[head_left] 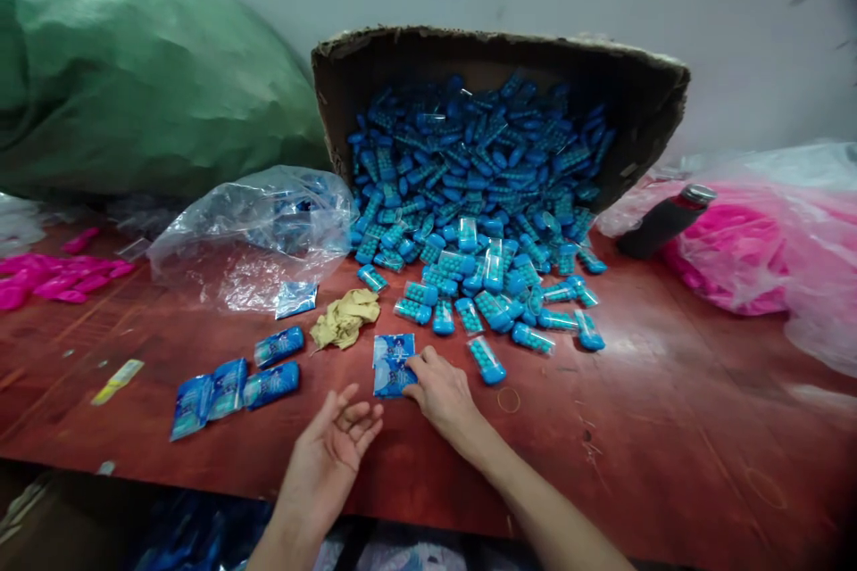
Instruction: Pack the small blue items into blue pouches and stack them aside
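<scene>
The right hand bears on the right edge of a flat blue packet on a red table, at the centre of this dial, with twelve toward the wall. Its thumb and forefinger sit at that edge, bent and a little apart, probably steadying the thin film; whether they pinch it cannot be told. A second blue packet lies directly beyond, at twelve o'clock.

At seven, the left hand hangs palm up and unladen, fingers loosely curled and slightly spread, near enough, it seems, to share the work.

At one o'clock, a cardboard box lies on its side, mouth to the worker, spilling blue-capped bottles onto the table, an arrangement that likely keeps them within reach. A lone bottle rests at three, just beside the right hand.

Plump packets gather at nine, some touching, apparently set aside from the flat ones. Between ten and eleven, a clear plastic bag slumps behind a crumpled yellowish cloth, its open side seemingly turned toward the table's near edge. A dark flask leans at two, well apart from the hands.
</scene>
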A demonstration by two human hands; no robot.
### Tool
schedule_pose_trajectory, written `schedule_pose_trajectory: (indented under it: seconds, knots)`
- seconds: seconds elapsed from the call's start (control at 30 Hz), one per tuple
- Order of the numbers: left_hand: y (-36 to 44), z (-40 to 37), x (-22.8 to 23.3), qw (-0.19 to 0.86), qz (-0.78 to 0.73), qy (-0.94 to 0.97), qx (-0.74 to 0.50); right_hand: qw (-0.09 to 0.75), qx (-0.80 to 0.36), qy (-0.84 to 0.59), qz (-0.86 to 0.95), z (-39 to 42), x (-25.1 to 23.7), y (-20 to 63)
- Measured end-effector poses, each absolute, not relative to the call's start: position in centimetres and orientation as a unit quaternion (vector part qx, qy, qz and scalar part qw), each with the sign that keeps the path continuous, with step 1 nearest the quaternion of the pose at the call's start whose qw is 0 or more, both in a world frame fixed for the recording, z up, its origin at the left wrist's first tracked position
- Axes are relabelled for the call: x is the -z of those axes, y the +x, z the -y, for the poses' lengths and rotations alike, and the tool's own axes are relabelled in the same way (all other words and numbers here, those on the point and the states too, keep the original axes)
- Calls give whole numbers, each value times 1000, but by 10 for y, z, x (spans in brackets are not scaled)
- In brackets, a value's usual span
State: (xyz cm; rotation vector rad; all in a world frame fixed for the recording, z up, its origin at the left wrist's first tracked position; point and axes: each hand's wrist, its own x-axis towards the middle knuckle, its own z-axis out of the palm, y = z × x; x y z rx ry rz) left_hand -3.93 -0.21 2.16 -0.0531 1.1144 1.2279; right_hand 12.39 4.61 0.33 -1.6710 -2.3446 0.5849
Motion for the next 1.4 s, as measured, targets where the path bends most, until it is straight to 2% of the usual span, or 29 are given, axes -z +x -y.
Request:
schedule_pose_trajectory:
  seconds: [0.2,0.57,0.83,0.97,1.07,1.2,1.4]
  knots:
    - [-14,-1,-7,651,-534,109,-528,109,-170,-570,796,-46,9,120]
    - [-18,-4,-1,615,-576,176,-509,110,-184,-582,784,-50,3,122]
    - [-35,-22,4,355,-672,470,-448,110,-188,-577,788,-54,8,124]
    - [-37,-36,9,163,-680,653,-293,113,-200,-596,770,-56,4,124]
    - [-37,-43,10,85,-679,712,-158,92,-186,-624,753,-54,2,121]
    - [-35,-45,9,79,-671,728,-118,105,-188,-631,745,-50,3,117]
    - [-31,-42,12,144,-654,720,-185,146,-190,-617,750,-47,5,115]
